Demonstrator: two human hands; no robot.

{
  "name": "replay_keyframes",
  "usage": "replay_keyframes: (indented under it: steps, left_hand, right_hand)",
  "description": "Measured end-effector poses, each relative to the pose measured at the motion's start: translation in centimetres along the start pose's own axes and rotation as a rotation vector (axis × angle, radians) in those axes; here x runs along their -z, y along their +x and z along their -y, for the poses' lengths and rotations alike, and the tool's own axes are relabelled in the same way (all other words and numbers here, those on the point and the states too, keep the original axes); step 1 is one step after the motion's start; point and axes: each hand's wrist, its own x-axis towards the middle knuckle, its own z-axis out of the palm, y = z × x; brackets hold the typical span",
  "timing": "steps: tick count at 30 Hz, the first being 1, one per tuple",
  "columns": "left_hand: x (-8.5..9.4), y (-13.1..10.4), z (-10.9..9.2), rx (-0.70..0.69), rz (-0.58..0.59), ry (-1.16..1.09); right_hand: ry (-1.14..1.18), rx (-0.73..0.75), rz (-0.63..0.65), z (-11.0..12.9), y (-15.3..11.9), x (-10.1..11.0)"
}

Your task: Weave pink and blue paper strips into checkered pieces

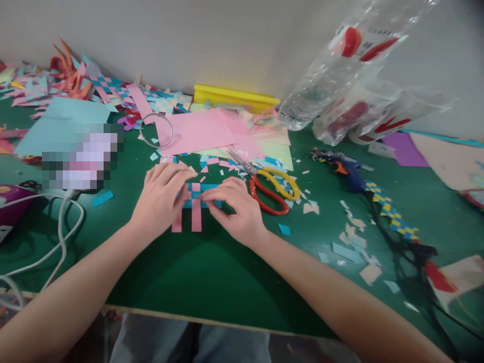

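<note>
A small weave of pink and blue paper strips lies on the green tabletop between my hands, with two pink ends hanging toward me. My left hand is closed over the weave's left side, its curled fingers hiding that edge. From the right, my right hand has its fingertips on the blue strips, bent as in a pinch. Just beyond that hand lie scissors with one red and one yellow handle, blades pointing away to the left.
Pink paper sheets, a metal ring and a yellow tray lie behind. A phone with a white cable is at left. Plastic cups, a bottle and a dark blue glue gun stand or lie at right. Paper scraps are scattered about.
</note>
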Motion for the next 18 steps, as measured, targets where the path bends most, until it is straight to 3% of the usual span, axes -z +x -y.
replay_keyframes:
  steps: [18]
  left_hand:
    - [1.0,0.19,0.45,-0.008,-0.012,-0.079]
  right_hand:
    - [-0.095,-0.026,-0.073,0.45,0.14,0.16]
